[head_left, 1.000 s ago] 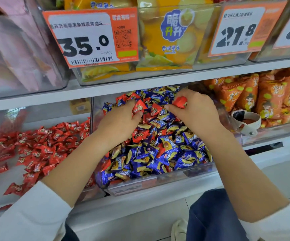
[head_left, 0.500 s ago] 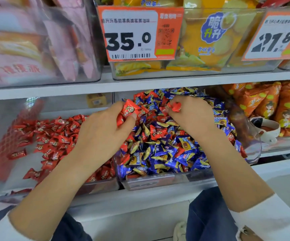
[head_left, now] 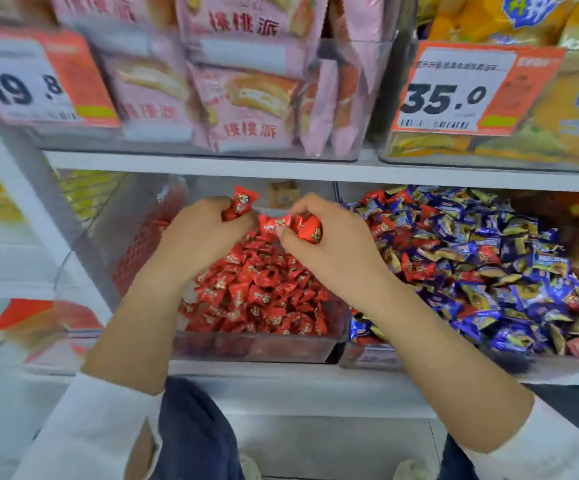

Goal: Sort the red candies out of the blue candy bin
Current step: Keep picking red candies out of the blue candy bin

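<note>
Red candies [head_left: 310,230] are sitting in both of the person's hands, held above the clear bin of red candies [head_left: 257,348] on the lower shelf. The left hand [head_left: 205,237] is curling its fingers round a few wrapped pieces, and one wrapper [head_left: 243,200] is sticking up above the knuckles. The right hand [head_left: 329,244] is hovering just beside it, its thumb and fingers pinching two or three red pieces, with one twisted wrapper end pointing toward the left hand. The two hands are nearly touching over the back half of the red pile [head_left: 260,292], which is filling the floor of that bin.

Just to the right, a second clear bin [head_left: 367,356] is holding the blue candies [head_left: 489,271], heaped high. Several red pieces [head_left: 416,270] are lying mixed in among the blue and gold wrappers, some near the left wall of that bin and some near its front right corner.

On the shelf above, pink snack packets [head_left: 246,98] are standing in a clear box, with yellow packets [head_left: 558,116] to their right. An orange price tag reading 35.0 [head_left: 461,95] is hanging in front of the yellow packets, and another reading 19.8 [head_left: 35,84] is showing at the far left, blurred. White sleeves [head_left: 90,427] are covering both forearms near the bottom edge, pushed back from the wrists.
</note>
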{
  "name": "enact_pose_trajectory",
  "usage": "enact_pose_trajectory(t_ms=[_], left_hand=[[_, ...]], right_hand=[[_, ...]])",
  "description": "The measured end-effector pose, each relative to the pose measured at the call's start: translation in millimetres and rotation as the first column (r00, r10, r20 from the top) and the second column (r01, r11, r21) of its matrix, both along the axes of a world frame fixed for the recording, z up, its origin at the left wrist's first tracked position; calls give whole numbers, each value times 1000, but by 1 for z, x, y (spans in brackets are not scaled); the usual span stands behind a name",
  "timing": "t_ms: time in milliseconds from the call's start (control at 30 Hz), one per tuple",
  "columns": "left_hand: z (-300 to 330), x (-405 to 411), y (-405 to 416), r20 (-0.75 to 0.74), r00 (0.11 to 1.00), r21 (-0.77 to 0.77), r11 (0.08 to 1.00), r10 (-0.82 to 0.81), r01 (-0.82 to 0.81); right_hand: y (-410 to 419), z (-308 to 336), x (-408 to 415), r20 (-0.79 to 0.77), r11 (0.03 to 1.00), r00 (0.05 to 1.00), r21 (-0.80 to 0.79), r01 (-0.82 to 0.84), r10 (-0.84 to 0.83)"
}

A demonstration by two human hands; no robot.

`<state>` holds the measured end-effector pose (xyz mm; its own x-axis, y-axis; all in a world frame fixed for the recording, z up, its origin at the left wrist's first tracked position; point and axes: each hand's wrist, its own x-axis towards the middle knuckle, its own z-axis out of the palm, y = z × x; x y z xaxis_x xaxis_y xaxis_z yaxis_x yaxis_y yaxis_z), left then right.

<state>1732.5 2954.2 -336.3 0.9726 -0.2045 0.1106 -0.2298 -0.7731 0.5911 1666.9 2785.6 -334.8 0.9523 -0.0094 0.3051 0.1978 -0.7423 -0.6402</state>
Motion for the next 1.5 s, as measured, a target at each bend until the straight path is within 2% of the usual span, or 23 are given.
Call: enact_pose_trajectory(t_ms=[67, 133, 200, 333, 467, 633, 700, 767, 833, 900, 933, 1033, 1167, 1233, 1300, 1367, 1433, 1500], left_hand=[[-3, 4, 7, -56, 998, -27, 1000, 5, -7], [-7, 6, 12, -126, 992, -27, 1000, -7, 4], [-7, 8, 17, -120, 993, 33, 999, 13, -9], [-5, 8, 13, -98, 995, 53, 999, -5, 10], [-9, 7, -3, -121, 988, -43, 995, -95, 90], [-5, -17, -62, 23, 964, -187, 947, -263, 263], [-3, -31, -87, 77, 926, -188, 907, -369, 377], [-4, -42, -105, 114, 873, -75, 872, -474, 483], [-9, -46, -120, 166, 823, 216, 834, -543, 507], [-15, -47, -132, 180, 774, 520, 727, -607, 449], [-15, -47, -138, 142, 771, 619, 664, -620, 420], [-12, -46, -150, 27, 788, 724, 555, -615, 409], [-14, -43, -160, -25, 823, 688, 588, -567, 425], [-17, -39, -161, 23, 828, 606, 667, -560, 434], [-14, -34, -161, 99, 831, 460, 765, -548, 450], [-8, -33, -163, 147, 841, 310, 832, -521, 461], [-8, -35, -169, 120, 838, 262, 831, -533, 491], [-14, -38, -176, 45, 828, 325, 792, -559, 518]], right_hand=[[7, -5, 10, -131, 994, 989, -78, -82, 72], [5, -9, 13, -291, 941, 945, -255, -224, 146], [-2, -9, 10, -297, 921, 938, -286, -266, 179], [-36, -3, -8, -134, 977, 977, -108, -181, 166], [-88, 4, -29, -148, 983, 987, -163, -82, 58], [-147, 10, -48, -166, 973, 980, -220, 74, -112], [-160, 8, -54, -149, 969, 973, -201, 143, -174], [-162, 2, -57, -115, 972, 976, -171, 162, -183], [-159, -8, -57, -81, 966, 989, -237, 103, -125], [-157, -19, -54, -82, 932, 995, -361, 18, -51], [-157, -24, -52, -107, 908, 993, -419, -10, -38], [-158, -33, -46, -185, 863, 980, -505, -35, -68], [-157, -34, -38, -175, 833, 981, -553, -25, -87], [-160, -27, -38, -147, 881, 983, -471, 28, -110], [-168, -15, -42, -107, 936, 972, -309, 167, -209], [-182, -3, -50, -81, 931, 939, -178, 317, -335], [-193, 5, -61, -77, 912, 909, -80, 403, -409], [-199, 6, -70, -113, 911, 905, 3, 412, -409]])
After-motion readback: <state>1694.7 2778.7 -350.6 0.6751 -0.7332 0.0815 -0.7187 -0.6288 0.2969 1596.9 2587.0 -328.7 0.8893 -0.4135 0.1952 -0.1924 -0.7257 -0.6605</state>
